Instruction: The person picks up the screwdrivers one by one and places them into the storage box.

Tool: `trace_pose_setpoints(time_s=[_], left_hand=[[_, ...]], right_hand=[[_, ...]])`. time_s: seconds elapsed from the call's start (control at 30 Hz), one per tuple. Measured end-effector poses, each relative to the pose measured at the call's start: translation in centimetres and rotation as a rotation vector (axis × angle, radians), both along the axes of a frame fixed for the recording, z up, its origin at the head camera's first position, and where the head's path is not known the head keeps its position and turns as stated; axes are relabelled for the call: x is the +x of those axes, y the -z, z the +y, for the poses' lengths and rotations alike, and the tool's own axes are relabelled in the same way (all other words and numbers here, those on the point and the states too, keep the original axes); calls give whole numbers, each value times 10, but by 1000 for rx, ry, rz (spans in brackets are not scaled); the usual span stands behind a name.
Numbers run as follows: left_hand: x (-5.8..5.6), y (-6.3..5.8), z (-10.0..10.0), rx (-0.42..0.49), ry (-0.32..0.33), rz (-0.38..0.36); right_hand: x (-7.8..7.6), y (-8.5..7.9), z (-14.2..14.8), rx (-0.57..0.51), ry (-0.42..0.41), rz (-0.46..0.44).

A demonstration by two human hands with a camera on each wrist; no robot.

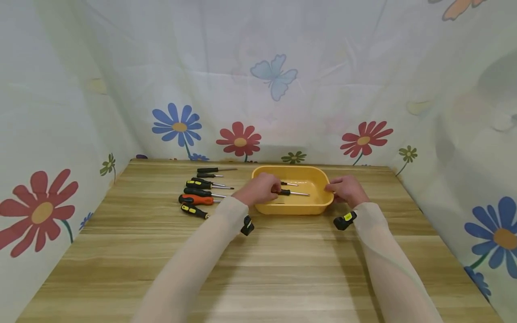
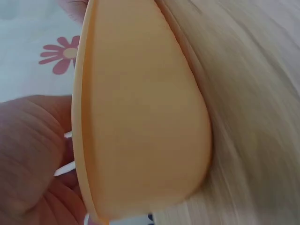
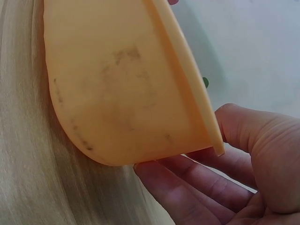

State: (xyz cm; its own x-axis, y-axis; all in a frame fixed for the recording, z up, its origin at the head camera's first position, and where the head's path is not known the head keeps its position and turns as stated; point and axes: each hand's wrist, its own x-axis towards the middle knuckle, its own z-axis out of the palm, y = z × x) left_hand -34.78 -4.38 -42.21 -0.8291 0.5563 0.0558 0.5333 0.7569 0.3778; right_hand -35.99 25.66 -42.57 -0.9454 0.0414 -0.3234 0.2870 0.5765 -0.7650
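Note:
A yellow plastic basin stands on the table. My left hand reaches over its left end, fingers curled at the black handle of a screwdriver inside. That handle is partly hidden by the fingers. In the left wrist view the left hand appears behind the rim, its fingertips out of sight. With thumb at the rim and fingers against the outer wall, my right hand grips the basin's right end. The right wrist view shows these fingers under the rim. A smaller screwdriver lies farther back in the basin.
Left of the basin several screwdrivers lie in a column, among them an orange-and-black one and a black-and-yellow one. A flowered curtain rises behind the wooden table and along both sides.

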Motion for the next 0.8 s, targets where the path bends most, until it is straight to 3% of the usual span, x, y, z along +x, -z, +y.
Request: trace_pose_setpoints(time_s=[0.2, 0.57, 0.8], left_hand=[[9, 3, -24, 119, -8, 62], [28, 6, -79, 210, -49, 239], [48, 13, -104, 239, -64, 255]], right_hand=[[0, 0, 0, -15, 8, -1], [0, 0, 0, -17, 2, 3], [1, 2, 2, -10, -2, 5]])
